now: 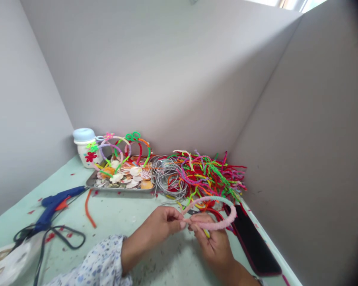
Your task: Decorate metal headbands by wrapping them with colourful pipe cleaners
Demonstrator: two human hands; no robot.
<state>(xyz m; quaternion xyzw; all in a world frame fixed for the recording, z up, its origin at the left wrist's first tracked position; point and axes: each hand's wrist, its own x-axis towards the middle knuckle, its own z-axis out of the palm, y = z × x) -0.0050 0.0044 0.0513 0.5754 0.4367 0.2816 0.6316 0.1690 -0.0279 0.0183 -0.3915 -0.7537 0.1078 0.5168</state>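
A fuzzy hoop (pixel 232 214), pink with a pale blue stretch at the top, is held in front of me above the table. My left hand (pixel 164 224) pinches its pink end near the gap on the left side. Close beside it, my right hand (pixel 211 240) has its fingers closed on the lower pink end of the hoop. A short yellow piece (pixel 207 233) shows at the right fingers. The fingertips of both hands nearly touch.
A metal tray (pixel 122 190) holds shells and several fuzzy hoops. Beside it lie silver wire coils (pixel 170 178) and colourful fuzzy stems (pixel 214 171). A white jar (pixel 85 149), blue glue gun (pixel 52 204), orange stem (pixel 88 210) and black phone (pixel 255 242) surround the work area.
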